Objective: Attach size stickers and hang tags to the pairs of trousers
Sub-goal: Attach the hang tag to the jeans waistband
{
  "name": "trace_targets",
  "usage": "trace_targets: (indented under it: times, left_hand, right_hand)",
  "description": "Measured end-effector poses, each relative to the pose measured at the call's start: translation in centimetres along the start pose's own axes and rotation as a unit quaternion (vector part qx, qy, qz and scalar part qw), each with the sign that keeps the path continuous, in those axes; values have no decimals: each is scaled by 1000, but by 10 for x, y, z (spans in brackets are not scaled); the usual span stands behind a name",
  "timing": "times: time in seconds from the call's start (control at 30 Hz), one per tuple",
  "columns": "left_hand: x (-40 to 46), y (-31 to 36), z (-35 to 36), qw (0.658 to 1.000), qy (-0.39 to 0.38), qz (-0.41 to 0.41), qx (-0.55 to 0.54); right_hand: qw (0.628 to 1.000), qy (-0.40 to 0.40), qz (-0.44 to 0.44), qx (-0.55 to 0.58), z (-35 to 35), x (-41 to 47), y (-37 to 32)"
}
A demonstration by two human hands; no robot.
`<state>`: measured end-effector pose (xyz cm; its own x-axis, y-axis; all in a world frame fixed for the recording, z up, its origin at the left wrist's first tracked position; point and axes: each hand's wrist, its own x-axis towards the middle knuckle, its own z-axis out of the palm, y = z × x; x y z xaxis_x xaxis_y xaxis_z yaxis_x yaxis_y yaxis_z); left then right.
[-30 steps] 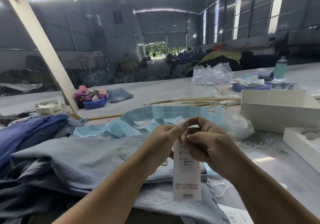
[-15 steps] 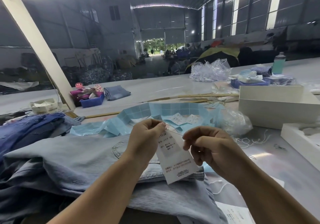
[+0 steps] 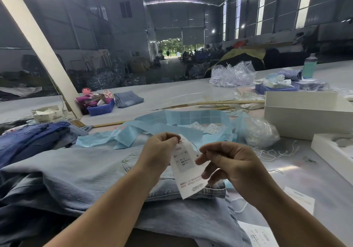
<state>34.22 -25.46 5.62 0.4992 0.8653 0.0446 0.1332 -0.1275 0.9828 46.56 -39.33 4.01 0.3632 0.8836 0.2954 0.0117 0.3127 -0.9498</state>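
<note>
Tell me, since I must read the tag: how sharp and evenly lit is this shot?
Head view: the tag is soft, only "11036" legible; glare streaks the table at right; the wide lens bends the white post; the hall behind is dim.

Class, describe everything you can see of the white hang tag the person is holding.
The hang tag is a white paper-like rectangle, tilted, printed with grey panels, "11036" and red lines lower down. The left hand pinches its top corner; the right hand covers its right edge. It hangs above the light-blue trousers.
</note>
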Motion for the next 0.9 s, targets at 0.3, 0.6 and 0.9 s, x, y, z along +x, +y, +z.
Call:
trace_targets:
  times: [0.3,0.6,0.9]
  left_hand:
    - [3,4,-1,995,8,101,11]
    - [-9,5,25,973,-123,184,58]
    - [-13,3,31,963,-173,195,62]
  right_hand:
    - [915,216,-159,-303,2,4,-6]
    - [932,129,-150,-304,8,-2,-11]
    - [934,150,-130,-298,-3,-2,-5]
